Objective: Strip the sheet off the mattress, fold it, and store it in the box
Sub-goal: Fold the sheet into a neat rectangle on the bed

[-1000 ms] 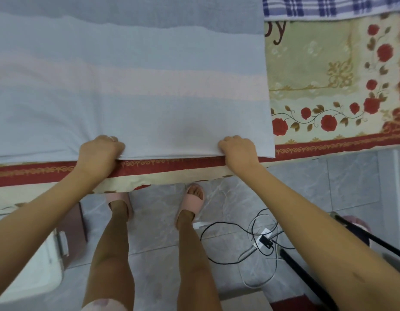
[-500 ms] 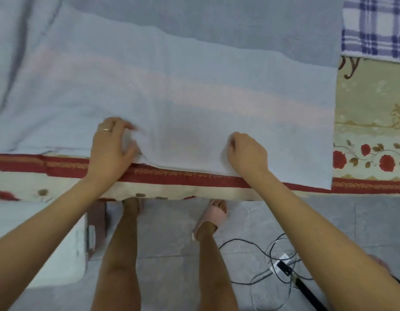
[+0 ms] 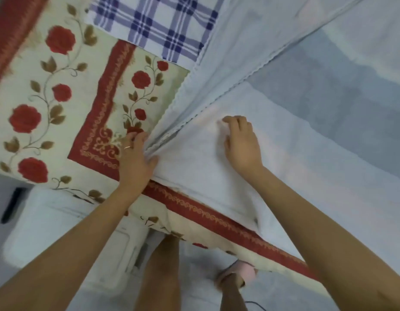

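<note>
A pale blue fabric sheet (image 3: 284,176) lies partly folded on a cream, rose-patterned mattress (image 3: 59,97) with red borders, the left hand (image 3: 135,162) with its grip pinching the gathered edges, the right hand (image 3: 242,147) palm-down on top, its grip unclear.

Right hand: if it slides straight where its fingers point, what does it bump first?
Probably the scalloped hem of the pale blue fabric sheet, just beyond the right hand; depth unclear.
</note>
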`<action>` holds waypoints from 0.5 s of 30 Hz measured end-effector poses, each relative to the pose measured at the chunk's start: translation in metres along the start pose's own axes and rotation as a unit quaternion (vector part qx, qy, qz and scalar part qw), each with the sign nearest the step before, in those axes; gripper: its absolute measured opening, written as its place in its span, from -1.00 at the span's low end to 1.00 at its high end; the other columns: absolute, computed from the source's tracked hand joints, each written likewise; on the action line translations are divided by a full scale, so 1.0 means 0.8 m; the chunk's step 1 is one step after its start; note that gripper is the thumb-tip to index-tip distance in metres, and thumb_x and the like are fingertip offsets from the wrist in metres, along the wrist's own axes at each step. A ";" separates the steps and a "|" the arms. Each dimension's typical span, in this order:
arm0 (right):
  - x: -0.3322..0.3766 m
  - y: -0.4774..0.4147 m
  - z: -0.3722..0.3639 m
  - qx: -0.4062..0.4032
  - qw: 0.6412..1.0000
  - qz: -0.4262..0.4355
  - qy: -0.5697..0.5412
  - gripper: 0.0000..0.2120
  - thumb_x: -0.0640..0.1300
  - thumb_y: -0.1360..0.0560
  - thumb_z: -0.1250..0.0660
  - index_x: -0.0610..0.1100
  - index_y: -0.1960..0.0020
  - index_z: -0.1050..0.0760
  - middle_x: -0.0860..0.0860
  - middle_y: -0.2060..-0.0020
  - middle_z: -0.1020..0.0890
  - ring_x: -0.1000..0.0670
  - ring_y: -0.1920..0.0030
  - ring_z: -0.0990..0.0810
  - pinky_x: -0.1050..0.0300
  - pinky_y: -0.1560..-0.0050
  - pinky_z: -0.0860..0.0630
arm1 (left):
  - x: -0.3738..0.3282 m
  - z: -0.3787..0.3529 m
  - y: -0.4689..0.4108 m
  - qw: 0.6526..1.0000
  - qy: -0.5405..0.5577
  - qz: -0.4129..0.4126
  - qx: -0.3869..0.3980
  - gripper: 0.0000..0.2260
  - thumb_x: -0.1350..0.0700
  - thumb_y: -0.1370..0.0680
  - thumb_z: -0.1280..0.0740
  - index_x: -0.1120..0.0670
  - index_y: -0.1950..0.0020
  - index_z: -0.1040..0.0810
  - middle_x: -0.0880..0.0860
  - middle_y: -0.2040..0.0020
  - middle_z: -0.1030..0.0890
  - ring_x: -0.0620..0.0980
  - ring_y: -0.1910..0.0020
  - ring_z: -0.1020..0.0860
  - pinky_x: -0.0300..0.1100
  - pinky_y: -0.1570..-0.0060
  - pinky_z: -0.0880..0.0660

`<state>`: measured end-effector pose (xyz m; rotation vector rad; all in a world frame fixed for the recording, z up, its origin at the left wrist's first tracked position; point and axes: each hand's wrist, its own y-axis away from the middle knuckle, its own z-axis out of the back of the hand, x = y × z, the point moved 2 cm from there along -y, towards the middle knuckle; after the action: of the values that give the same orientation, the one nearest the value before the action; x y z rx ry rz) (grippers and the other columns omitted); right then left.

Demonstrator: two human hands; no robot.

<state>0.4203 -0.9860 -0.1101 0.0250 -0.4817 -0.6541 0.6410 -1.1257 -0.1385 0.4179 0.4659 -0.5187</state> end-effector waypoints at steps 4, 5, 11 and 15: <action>0.043 -0.094 0.005 -0.018 0.995 0.053 0.085 -0.63 -0.24 -0.55 -0.16 -0.15 -0.34 -0.38 -0.12 -0.27 -0.46 -0.17 -0.24 -0.40 0.03 -0.11 -0.33 | 0.001 -0.003 -0.028 0.997 0.022 -0.077 0.016 -0.75 0.09 -0.57 -0.28 0.08 -0.24 -0.52 0.15 -0.26 -0.42 0.19 -0.14 -0.43 0.11 -0.06 -0.48; 0.052 -0.113 0.000 -0.004 0.995 0.052 0.086 -0.65 -0.16 -0.57 -0.16 -0.13 -0.35 -0.36 -0.10 -0.25 -0.48 -0.15 -0.24 -0.40 0.03 -0.14 -0.31 | 0.003 -0.004 -0.034 0.997 0.034 -0.074 0.019 -0.76 0.12 -0.57 -0.29 0.07 -0.22 -0.54 0.14 -0.24 -0.44 0.19 -0.12 -0.43 0.10 -0.04 -0.49; 0.084 -0.176 -0.008 0.079 0.992 -0.035 -0.092 -0.30 -0.33 -0.53 -0.15 0.06 -0.54 0.06 -0.05 0.08 -0.40 -0.05 0.29 -0.46 0.10 0.25 -0.43 | -0.005 -0.010 -0.060 0.989 0.094 -0.063 0.090 -0.64 0.26 -0.46 -0.39 0.00 -0.22 -0.50 0.07 -0.22 -0.38 0.02 -0.06 -0.46 -0.07 0.01 -0.50; 0.100 -0.220 -0.007 0.118 0.937 0.160 0.286 -0.56 -0.23 -0.49 -0.23 0.00 -0.35 -0.37 -0.19 -0.24 -0.30 -0.20 -0.22 -0.33 -0.04 -0.21 -0.27 | 0.005 -0.007 -0.068 0.993 0.077 -0.067 0.063 -0.62 0.30 -0.41 -0.35 0.01 -0.18 -0.54 0.06 -0.05 -0.46 0.02 0.19 -0.47 -0.07 0.27 -0.48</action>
<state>0.3756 -1.1742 -0.1118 0.3499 0.0075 -0.2426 0.6121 -1.1675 -0.1594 0.5536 0.6149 -0.6503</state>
